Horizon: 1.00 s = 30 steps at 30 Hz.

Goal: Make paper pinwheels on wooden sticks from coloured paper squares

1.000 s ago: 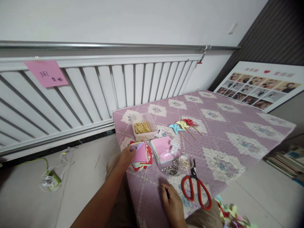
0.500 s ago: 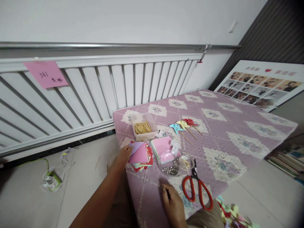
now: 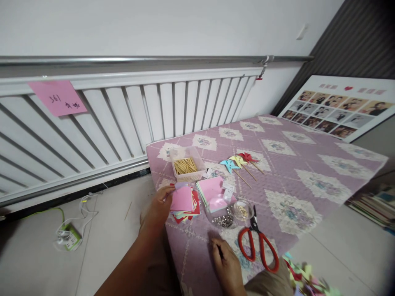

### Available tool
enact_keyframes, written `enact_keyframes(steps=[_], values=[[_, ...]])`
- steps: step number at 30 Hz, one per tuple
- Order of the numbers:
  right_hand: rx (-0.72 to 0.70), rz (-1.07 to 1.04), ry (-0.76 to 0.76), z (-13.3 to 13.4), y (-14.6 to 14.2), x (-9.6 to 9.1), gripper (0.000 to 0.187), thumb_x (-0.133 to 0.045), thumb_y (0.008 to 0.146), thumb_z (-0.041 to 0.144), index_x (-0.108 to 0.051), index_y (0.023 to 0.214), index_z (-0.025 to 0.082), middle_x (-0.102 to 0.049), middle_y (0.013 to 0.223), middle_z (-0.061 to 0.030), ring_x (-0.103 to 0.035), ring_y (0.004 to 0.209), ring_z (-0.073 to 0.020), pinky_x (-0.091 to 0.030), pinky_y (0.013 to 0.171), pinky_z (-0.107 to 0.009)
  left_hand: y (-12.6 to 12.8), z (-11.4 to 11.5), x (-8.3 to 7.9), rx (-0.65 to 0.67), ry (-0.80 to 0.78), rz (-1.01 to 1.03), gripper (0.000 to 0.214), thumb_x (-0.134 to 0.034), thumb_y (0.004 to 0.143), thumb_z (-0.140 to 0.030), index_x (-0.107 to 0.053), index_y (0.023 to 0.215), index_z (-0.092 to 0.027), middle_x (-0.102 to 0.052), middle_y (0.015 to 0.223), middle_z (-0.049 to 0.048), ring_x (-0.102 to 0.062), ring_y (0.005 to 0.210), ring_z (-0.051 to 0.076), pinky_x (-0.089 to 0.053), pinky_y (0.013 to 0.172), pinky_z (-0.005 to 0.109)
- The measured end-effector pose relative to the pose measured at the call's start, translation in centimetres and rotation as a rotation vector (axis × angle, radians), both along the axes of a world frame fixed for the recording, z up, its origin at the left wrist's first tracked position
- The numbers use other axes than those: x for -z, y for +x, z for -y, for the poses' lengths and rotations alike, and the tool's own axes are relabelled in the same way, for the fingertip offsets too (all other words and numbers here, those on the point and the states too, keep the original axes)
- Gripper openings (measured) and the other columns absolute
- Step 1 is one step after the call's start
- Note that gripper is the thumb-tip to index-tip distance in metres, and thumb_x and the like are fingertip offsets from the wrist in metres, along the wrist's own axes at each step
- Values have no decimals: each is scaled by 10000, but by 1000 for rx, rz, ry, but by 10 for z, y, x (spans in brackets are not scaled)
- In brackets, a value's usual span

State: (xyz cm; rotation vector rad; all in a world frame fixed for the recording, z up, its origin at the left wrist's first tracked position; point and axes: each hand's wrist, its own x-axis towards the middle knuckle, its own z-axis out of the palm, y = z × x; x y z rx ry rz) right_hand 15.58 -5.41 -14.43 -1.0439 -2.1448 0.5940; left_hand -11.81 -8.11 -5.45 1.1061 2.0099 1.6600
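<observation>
My left hand (image 3: 160, 207) is closed on a purple paper sheet (image 3: 182, 186), partly hidden by the fingers, at the far edge of a loose pile of coloured paper squares (image 3: 182, 199) with pink on top. My right hand (image 3: 226, 263) rests on the cloth near the front edge, curled into a loose fist with nothing showing in it. Beside it lie scissors (image 3: 258, 238) with red handles. Between the hands and the far side sit a clear dish of small metal pieces (image 3: 224, 218), a small round dish (image 3: 243, 210) of pale bits, and a neater paper stack (image 3: 211, 188).
A clear plastic box (image 3: 187, 166) of thin wooden sticks stands at the back left. Three paper pinwheels (image 3: 239, 161) on sticks lie beyond the dishes. A white radiator (image 3: 173, 107) runs behind the bed-like surface. Paper scraps (image 3: 305, 279) lie on the floor at lower right.
My left hand has turned, and the purple sheet has moved up toward the pile's far edge, showing more of the pink square. My right hand has stayed in place.
</observation>
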Motion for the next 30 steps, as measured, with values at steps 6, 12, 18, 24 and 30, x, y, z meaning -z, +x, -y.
enact_keyframes(steps=[6,12,18,24,30], values=[[-64,-93,-160,3,0,-12,232,-497,895,344,-679,921,203,-731,888,-96,-684,839,-252,-550,761,-365,61,26,16,221,109,-438,442,-434,715,-21,-700,991,-242,-646,1131,65,-490,1179,236,-394,1038,472],[-129,-241,-445,-1,10,-32,389,-378,938,441,-684,932,201,-715,856,-75,-644,825,-248,-525,814,-372,103,45,64,437,-12,-541,499,-428,709,-29,-697,1050,-274,-582,1275,59,-429,1240,268,-395,1021,543],[-106,-346,-675,-2,7,-39,290,-540,874,447,-660,785,199,-674,723,-7,-624,695,-200,-521,663,-287,106,51,83,497,-36,-673,397,-437,815,-97,-699,1060,-268,-557,1297,90,-401,1260,275,-415,1003,527],[-5,-460,-782,-3,1,-30,329,-572,830,500,-577,702,197,-606,623,17,-549,564,-158,-465,549,-251,108,52,82,423,-106,-620,541,-434,735,-20,-637,1178,-254,-422,1431,80,-318,1344,275,-320,1097,519],[61,-508,-844,-7,6,-21,362,-598,793,538,-502,675,210,-516,562,52,-451,490,-122,-389,482,-223,107,47,90,331,-101,-300,631,-397,736,-40,-441,1350,-180,-374,1465,134,-315,1376,250,-288,1131,479]])
